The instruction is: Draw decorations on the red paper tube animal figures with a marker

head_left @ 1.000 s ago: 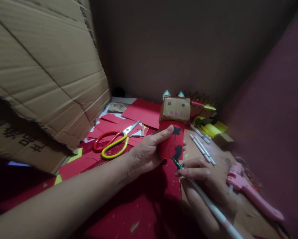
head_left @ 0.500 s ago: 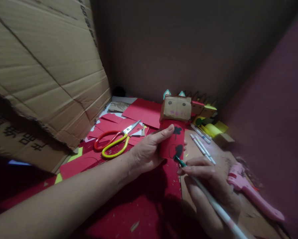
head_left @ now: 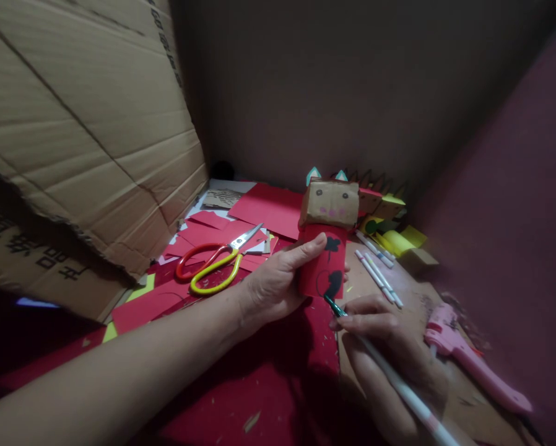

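My left hand (head_left: pixel 282 272) is closed around the red body of a cardboard animal figure (head_left: pixel 330 204), thumb pressed on its front. The figure has a brown box head with drawn eyes, pink marks and small blue-and-white ears. On the red paper are a dark clover-like shape and, below it, a round outline partly filled in dark. My right hand (head_left: pixel 389 347) grips a white marker pen (head_left: pixel 394 379) with a green tip, which meets the lower edge of the drawn outline. Scissors (head_left: pixel 222 263) with red and yellow handles lie left of my left hand.
Several loose markers (head_left: pixel 379 279) lie on a cardboard sheet (head_left: pixel 412 296) at the right, near a pink glue gun (head_left: pixel 473 359). Red paper sheets (head_left: pixel 269 207) and scraps cover the back. A large cardboard panel (head_left: pixel 83 124) rises at the left; yellow paper pieces (head_left: pixel 401 240) sit behind.
The marker tip has shifted slightly down and left along the outline, and the dark fill's edge looks different. The figure has moved very slightly right in my left hand.
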`<state>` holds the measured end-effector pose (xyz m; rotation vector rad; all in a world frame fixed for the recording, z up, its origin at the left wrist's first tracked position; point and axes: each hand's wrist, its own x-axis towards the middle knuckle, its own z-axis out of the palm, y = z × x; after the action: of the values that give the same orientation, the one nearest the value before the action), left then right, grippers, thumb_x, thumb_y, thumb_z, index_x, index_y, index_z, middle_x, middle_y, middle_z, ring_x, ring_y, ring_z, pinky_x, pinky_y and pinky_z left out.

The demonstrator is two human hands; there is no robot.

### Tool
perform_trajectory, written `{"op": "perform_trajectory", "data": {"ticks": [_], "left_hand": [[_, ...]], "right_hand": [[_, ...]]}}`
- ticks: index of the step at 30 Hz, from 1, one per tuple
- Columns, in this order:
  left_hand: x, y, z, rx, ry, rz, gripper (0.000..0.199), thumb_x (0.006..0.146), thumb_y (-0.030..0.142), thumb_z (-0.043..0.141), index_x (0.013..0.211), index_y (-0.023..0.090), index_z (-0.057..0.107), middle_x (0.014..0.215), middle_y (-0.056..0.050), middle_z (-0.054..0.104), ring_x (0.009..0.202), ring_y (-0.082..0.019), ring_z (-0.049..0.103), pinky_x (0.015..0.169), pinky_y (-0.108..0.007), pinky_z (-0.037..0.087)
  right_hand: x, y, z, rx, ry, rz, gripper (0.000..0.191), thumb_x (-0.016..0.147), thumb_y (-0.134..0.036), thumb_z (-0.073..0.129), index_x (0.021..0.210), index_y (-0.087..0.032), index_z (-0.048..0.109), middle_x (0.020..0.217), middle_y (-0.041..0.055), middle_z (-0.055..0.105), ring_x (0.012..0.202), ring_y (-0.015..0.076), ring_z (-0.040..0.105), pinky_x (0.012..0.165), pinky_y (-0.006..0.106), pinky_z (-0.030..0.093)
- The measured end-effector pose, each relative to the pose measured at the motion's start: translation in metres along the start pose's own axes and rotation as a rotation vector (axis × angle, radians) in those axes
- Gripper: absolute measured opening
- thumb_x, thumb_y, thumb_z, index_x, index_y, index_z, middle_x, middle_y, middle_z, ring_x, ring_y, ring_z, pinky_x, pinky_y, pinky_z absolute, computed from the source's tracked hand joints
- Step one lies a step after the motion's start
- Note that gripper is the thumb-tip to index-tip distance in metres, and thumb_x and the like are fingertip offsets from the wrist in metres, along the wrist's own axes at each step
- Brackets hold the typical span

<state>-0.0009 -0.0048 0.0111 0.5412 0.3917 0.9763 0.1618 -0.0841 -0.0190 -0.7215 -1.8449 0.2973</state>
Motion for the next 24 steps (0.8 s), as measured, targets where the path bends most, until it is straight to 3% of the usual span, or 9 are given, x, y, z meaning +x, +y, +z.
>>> {"op": "perform_trajectory", "data": {"ticks": [10,15,24], "left_hand": [[0.0002,-0.0008,0.0016,-0.006,0.010,-0.019,0.035,0.101,0.031,0.054,0.081,0.009,0.073,0.070,-0.011,0.075,0.058,-0.016,0.069,0.065,-0.027,0.056],[0.0001,-0.0020,0.0014,-0.012,-0.009,-0.004,0.032,0.099,0.032,0.058,0.083,0.009,0.074,0.071,-0.010,0.076,0.060,-0.016,0.069,0.067,-0.028,0.057],[-0.0007,-0.0004,0.0013,0.003,-0.007,0.001,0.032,0.098,0.034,0.059,0.082,0.010,0.074,0.073,-0.010,0.075,0.061,-0.016,0.068,0.068,-0.029,0.055]], "right_hand": [[0.0033,0.0022,0.0010,0.021,-0.042,-0.017,0.032,0.090,0.001,0.055,0.110,-0.021,0.064,0.102,0.0037,0.061,0.100,0.0147,0.064,0.078,0.023,0.054],[0.0056,-0.0042,-0.0002,-0.028,-0.044,0.013,0.029,0.091,-0.001,0.054,0.107,-0.023,0.063,0.101,0.0022,0.061,0.095,0.0130,0.065,0.072,0.020,0.054],[-0.0013,-0.0019,-0.0010,-0.042,0.043,0.006,0.028,0.091,0.000,0.056,0.102,-0.024,0.066,0.100,0.0006,0.066,0.096,0.0126,0.067,0.078,0.019,0.053]]}}
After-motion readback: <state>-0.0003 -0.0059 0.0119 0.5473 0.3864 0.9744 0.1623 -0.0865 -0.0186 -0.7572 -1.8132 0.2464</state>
